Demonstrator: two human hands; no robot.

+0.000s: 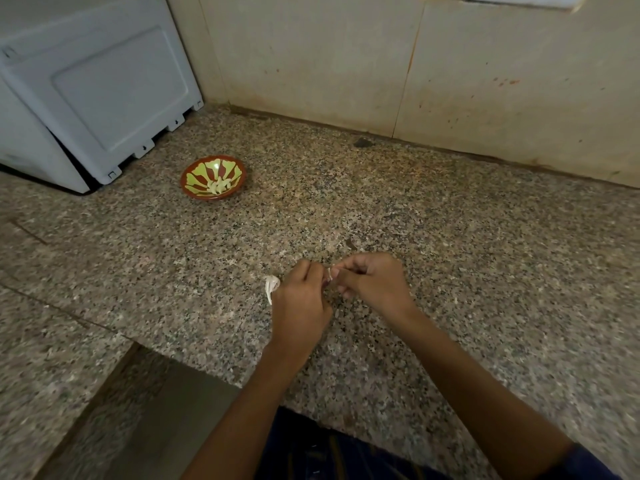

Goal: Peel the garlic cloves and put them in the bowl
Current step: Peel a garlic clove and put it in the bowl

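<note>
Clove sits pinched between your left hand and right hand, well short of the bowl. Tug the skin too hard and it could pop loose onto the desk.

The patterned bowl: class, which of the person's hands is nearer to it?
Left. The left hand lies nearer the bowl, which sits further away and to its left; the right hand is beyond the left, further right.
</note>
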